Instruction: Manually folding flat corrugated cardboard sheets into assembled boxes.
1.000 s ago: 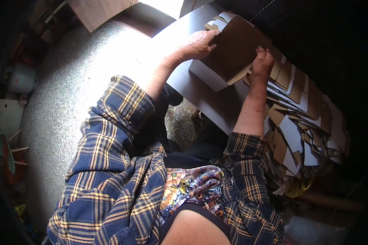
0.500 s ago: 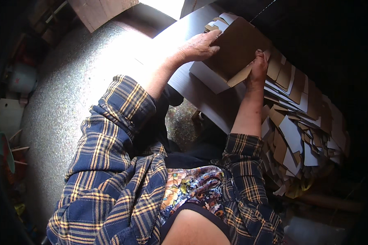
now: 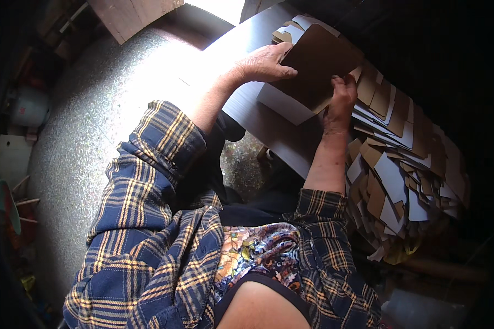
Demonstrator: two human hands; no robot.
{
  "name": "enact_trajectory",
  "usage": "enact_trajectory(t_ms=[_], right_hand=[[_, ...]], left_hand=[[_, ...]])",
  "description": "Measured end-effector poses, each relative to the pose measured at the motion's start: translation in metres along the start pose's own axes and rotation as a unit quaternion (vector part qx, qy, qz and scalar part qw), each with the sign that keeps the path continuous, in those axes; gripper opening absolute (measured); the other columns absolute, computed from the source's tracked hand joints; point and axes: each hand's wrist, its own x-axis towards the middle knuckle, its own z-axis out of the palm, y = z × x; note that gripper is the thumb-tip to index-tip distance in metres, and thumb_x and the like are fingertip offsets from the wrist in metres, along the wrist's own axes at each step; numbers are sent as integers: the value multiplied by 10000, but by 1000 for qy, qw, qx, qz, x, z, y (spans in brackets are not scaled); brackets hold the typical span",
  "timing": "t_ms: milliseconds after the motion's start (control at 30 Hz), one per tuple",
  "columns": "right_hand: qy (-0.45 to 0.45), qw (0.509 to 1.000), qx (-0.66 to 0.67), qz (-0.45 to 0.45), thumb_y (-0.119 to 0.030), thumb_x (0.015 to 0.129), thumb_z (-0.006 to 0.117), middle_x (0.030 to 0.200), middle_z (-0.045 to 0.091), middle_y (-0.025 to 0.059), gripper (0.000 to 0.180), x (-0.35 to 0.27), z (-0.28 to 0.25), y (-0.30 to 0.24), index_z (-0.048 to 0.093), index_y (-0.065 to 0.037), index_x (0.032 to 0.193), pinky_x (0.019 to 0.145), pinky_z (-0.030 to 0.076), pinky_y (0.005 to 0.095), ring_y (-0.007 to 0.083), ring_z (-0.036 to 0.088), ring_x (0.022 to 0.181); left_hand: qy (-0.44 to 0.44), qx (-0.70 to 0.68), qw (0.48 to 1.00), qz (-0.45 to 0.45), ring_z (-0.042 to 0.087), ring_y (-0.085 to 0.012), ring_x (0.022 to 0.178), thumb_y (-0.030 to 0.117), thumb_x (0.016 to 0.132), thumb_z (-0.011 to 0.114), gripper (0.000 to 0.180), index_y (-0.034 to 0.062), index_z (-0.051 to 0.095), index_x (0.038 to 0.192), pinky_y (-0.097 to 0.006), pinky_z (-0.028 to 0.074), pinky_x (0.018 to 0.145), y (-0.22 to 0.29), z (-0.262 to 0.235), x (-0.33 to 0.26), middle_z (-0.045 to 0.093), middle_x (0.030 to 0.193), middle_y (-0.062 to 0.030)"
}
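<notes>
A brown cardboard box blank (image 3: 317, 63) is tilted up over the table, its white outer side showing on a panel (image 3: 284, 104) below. My left hand (image 3: 266, 63) pinches its left edge, thumb lying on the brown face and fingers behind. At the near right edge, my right hand (image 3: 341, 101) is curled around the cardboard by a folded flap, fingertips pointing up. Some of that flap is hidden behind the right hand. Other folded white and brown pieces (image 3: 295, 33) lie just beyond the blank.
A large heap of flat cardboard blanks (image 3: 389, 170) spreads along my right side. The pale table (image 3: 241, 101) runs beneath my hands. Speckled floor (image 3: 93, 131) lies to the left, strongly lit near the table. A wooden board (image 3: 134, 19) stands at the far left.
My right hand has shifted slightly nearer and left, and the near flap it gripped has turned in against the blank. The blank's brown face now looks darker. My left hand still holds the edge.
</notes>
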Motion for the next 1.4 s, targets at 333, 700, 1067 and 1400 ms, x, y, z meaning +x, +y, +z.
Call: enact_trajectory(t_ms=[333,700,1067,1400], right_hand=[[-36,993,107,19,-67,861,499,1190,496,85,415,-11,10,1,412,-62,1267,976,367,310,181,486,1092],[3,992,114,-49,-195,899,497,1273,445,86,522,-8,4,12,330,-43,1370,1003,306,317,180,427,1170],[-11,984,-50,-169,-552,846,572,1397,316,158,913,-41,26,3,128,-36,1454,1080,244,397,272,318,1302],[-37,988,-12,-152,-338,791,672,1414,316,153,899,-28,25,19,149,-51,1464,1098,225,381,272,301,1323]], left_hand=[[47,-112,993,4,459,-354,1239,464,752,711,877,-12,300,1363,-389,360,1050,20,7,5,472,1306,-274],[45,-255,965,-42,339,-296,1338,523,795,676,984,60,137,1475,-375,304,1095,16,-1,17,304,1455,-243],[-46,-287,954,-73,268,-284,1364,454,776,714,1004,-10,142,1457,-359,215,1123,39,-14,-6,286,1452,-237],[-29,-310,950,-12,250,-248,1383,406,786,718,951,60,168,1481,-344,195,1134,23,-20,5,287,1484,-175]])
